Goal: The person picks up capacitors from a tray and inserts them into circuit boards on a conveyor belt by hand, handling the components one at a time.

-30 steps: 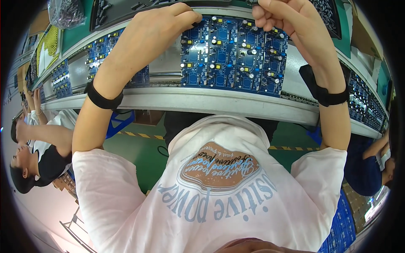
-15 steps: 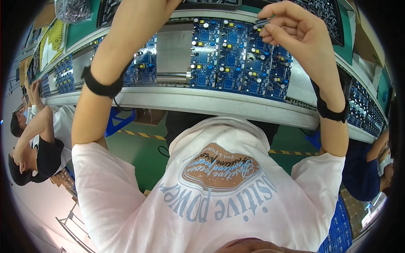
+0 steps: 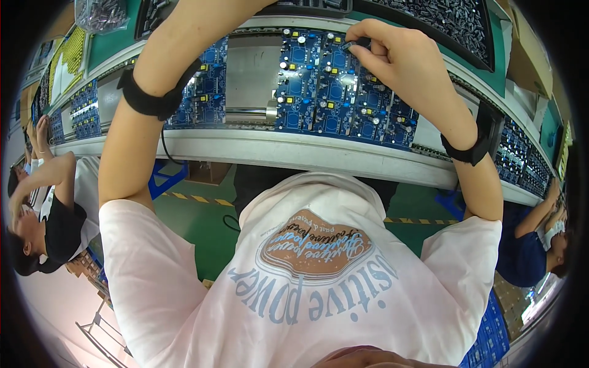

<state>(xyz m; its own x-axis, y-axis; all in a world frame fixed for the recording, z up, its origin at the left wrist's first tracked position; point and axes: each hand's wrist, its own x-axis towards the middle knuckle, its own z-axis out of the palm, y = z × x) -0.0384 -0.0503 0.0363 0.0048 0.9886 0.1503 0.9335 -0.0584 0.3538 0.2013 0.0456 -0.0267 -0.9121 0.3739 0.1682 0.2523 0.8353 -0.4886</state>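
Note:
My right hand is closed, pinching a small dark cylindrical capacitor between thumb and fingertips. It hovers over the far part of a blue circuit board panel, whose boards carry yellow blocks, silver round cans and blue discs. My left hand reaches to the far edge of the picture, by a black parts tray; its fingers are cut off there, so what they do is hidden. Under my left forearm, another blue board panel lies on the conveyor.
The conveyor's metal rail runs across in front of me. A black bin of dark capacitors stands far right, beside a cardboard box. At far left are a plastic bag of parts and yellow parts. People work on both sides.
My right hand has moved left and slightly nearer with the capacitor, from the panel's right side to its middle. My left hand has shifted slightly right, its fingers still beyond the upper edge.

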